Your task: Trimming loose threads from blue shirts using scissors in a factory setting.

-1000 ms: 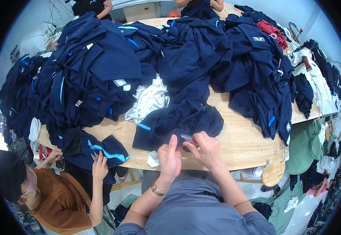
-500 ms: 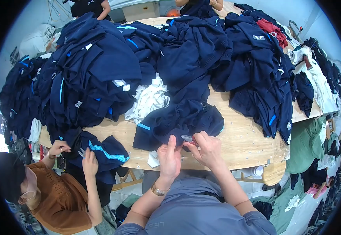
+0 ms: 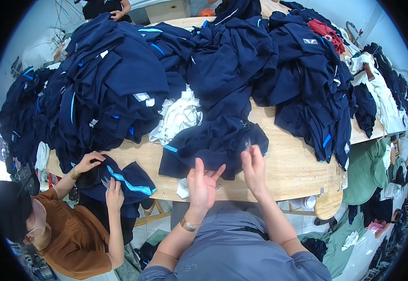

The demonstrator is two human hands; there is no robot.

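A navy garment [image 3: 199, 147] with a light blue stripe lies crumpled on the table before me. My left hand [image 3: 202, 185] is turned palm up at its near edge, fingers apart, with nothing seen in it. My right hand [image 3: 254, 166] is closed around a pair of small thread snips [image 3: 247, 143]; only the blade end shows above the fingers, over the garment's right side. Just left of my left hand, a small white piece [image 3: 183, 188] rests at the table's edge.
Large heaps of navy garments [image 3: 119, 70] cover the far side of the wooden table [image 3: 297, 173]. A pile of white labels or scraps [image 3: 178, 117] sits between them. At left, a co-worker in a brown shirt [image 3: 70, 234] handles a striped navy piece [image 3: 129, 180].
My right hand has moved up and right with the snips, away from my left hand. My left fingers have spread apart. The co-worker's hands have shifted over their garment.
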